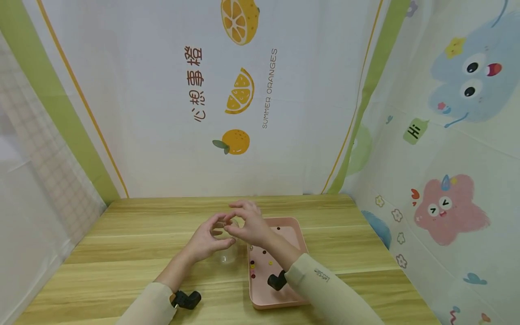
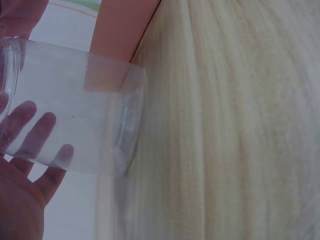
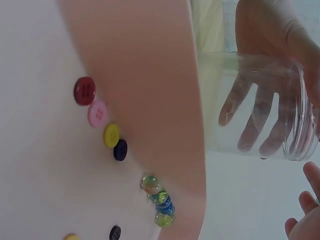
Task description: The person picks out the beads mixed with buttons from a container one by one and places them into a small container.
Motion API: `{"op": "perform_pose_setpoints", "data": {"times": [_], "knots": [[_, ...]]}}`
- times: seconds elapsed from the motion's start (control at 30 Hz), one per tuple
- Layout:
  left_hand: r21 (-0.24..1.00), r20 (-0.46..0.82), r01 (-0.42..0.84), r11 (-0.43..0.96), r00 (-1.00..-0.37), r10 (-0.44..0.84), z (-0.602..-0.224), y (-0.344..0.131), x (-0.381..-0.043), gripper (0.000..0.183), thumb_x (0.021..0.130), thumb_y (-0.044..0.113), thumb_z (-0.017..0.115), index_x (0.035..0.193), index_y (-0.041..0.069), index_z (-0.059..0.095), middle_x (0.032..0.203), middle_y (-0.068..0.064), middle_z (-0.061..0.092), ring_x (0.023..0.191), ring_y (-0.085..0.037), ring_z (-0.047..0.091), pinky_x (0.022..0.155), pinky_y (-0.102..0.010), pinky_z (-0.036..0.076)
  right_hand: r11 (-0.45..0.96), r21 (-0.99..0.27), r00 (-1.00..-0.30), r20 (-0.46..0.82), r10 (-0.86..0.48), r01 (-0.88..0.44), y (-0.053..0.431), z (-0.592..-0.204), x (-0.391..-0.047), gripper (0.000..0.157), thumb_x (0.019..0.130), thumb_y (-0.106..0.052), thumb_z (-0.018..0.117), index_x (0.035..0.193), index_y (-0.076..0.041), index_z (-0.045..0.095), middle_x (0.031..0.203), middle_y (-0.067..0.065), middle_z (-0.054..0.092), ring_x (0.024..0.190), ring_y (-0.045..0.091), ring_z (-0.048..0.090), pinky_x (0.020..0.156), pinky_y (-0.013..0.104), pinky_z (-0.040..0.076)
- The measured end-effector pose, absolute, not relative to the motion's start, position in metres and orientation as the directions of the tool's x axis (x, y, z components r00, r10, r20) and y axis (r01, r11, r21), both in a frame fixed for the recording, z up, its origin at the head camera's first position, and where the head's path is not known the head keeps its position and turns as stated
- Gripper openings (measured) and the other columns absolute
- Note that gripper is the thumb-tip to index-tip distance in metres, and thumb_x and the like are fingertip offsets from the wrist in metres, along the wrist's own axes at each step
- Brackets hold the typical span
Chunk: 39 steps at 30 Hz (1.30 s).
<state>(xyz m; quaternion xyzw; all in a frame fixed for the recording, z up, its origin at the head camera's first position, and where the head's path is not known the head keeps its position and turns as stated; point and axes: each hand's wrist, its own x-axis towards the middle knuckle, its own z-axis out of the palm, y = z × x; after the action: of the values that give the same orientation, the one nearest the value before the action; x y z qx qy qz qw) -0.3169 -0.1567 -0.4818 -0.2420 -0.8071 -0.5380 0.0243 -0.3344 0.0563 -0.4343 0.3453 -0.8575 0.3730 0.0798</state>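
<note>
A clear plastic jar (image 1: pixel 227 257) stands upright on the table, left of a pink tray (image 1: pixel 300 231). My left hand (image 1: pixel 205 239) curls round the jar's upper part, its fingers showing through the clear wall in the left wrist view. Over the jar's mouth is my right hand (image 1: pixel 249 223), thumb and index finger close together; whether something small sits between them is unclear. Beside the tray wall in the right wrist view lie a red button (image 3: pixel 84 91), a pink button (image 3: pixel 97 113), a yellow button (image 3: pixel 111 135), a dark button (image 3: pixel 120 149) and several glass marbles (image 3: pixel 164 206).
More buttons are scattered in the tray, among them a dark one (image 1: pixel 278 228) near its far end and a yellow one (image 1: pixel 271 262). The wood-grain table (image 1: pixel 122 253) ends at a printed curtain (image 1: pixel 162 171). A black wrist camera (image 1: pixel 188 299) is on the left wrist.
</note>
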Motion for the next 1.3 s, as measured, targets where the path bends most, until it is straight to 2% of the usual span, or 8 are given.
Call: {"op": "perform_pose_setpoints", "data": {"times": [0.23,0.37,0.47,0.63,0.73,0.87,1.07,1.3], "knots": [[0.856,0.310,0.425,0.293,-0.877,0.366,-0.484,-0.157,-0.319,0.066,0.093,0.023,0.087,0.152,0.015,0.057,0.142,-0.018,0.067,0.134,-0.040,0.064,0.112,-0.067,0.053,0.482,-0.574,-0.740,0.397,-0.543,-0.662,0.054,-0.438,-0.335,0.013,0.100,-0.023,0.081,0.112,-0.018,0.080,0.159,0.015,0.058,0.156,0.038,0.038,0.125,0.068,0.029],[0.863,0.304,0.421,0.280,-0.875,0.377,-0.486,-0.157,-0.319,0.069,0.094,0.021,0.086,0.154,0.012,0.054,0.146,-0.019,0.066,0.136,-0.042,0.062,0.111,-0.065,0.054,0.497,-0.545,-0.730,0.401,-0.553,-0.676,0.055,-0.437,-0.332,0.033,0.099,-0.028,0.082,0.130,-0.018,0.077,0.167,0.013,0.050,0.160,0.038,0.035,0.128,0.071,0.026],[0.867,0.304,0.420,0.267,-0.872,0.384,-0.487,-0.158,-0.318,0.069,0.094,0.019,0.085,0.155,0.011,0.053,0.148,-0.020,0.065,0.138,-0.044,0.062,0.111,-0.062,0.054,0.504,-0.520,-0.718,0.404,-0.566,-0.690,0.056,-0.435,-0.329,0.054,0.098,-0.034,0.083,0.148,-0.019,0.068,0.176,0.010,0.040,0.164,0.039,0.029,0.130,0.073,0.023],[0.869,0.307,0.422,0.258,-0.870,0.386,-0.487,-0.157,-0.318,0.067,0.094,0.018,0.085,0.153,0.011,0.053,0.147,-0.021,0.065,0.138,-0.045,0.062,0.111,-0.063,0.054,0.500,-0.531,-0.721,0.392,-0.572,-0.685,0.059,-0.433,-0.328,0.070,0.098,-0.039,0.082,0.161,-0.022,0.056,0.180,0.009,0.031,0.168,0.040,0.023,0.129,0.076,0.022],[0.869,0.306,0.420,0.261,-0.871,0.384,-0.486,-0.157,-0.318,0.067,0.094,0.018,0.085,0.153,0.010,0.053,0.147,-0.023,0.065,0.137,-0.044,0.062,0.112,-0.065,0.054,0.511,-0.542,-0.737,0.384,-0.556,-0.667,0.062,-0.435,-0.330,0.076,0.097,-0.041,0.084,0.164,-0.023,0.052,0.180,0.010,0.031,0.166,0.042,0.025,0.127,0.077,0.027],[0.865,0.297,0.413,0.285,-0.879,0.372,-0.484,-0.156,-0.317,0.067,0.094,0.023,0.086,0.152,0.013,0.054,0.147,-0.021,0.066,0.137,-0.043,0.063,0.113,-0.067,0.053,0.514,-0.568,-0.759,0.383,-0.526,-0.643,0.067,-0.436,-0.333,0.082,0.095,-0.038,0.086,0.165,-0.020,0.048,0.179,0.014,0.032,0.164,0.044,0.029,0.124,0.076,0.035],[0.865,0.297,0.411,0.287,-0.881,0.368,-0.482,-0.156,-0.317,0.066,0.094,0.023,0.086,0.152,0.015,0.054,0.146,-0.018,0.067,0.137,-0.042,0.063,0.114,-0.067,0.051,0.485,-0.615,-0.773,0.376,-0.511,-0.621,0.078,-0.434,-0.335,0.084,0.097,-0.032,0.085,0.167,-0.015,0.042,0.175,0.015,0.034,0.161,0.041,0.033,0.123,0.070,0.042],[0.877,0.279,0.389,0.281,-0.890,0.362,-0.481,-0.156,-0.317,0.066,0.094,0.022,0.086,0.151,0.013,0.055,0.146,-0.022,0.066,0.137,-0.045,0.062,0.114,-0.067,0.051,0.427,-0.704,-0.801,0.351,-0.486,-0.567,0.090,-0.435,-0.337,0.084,0.099,-0.023,0.083,0.167,-0.011,0.036,0.166,0.022,0.035,0.142,0.041,0.055,0.112,0.064,0.053]]}}
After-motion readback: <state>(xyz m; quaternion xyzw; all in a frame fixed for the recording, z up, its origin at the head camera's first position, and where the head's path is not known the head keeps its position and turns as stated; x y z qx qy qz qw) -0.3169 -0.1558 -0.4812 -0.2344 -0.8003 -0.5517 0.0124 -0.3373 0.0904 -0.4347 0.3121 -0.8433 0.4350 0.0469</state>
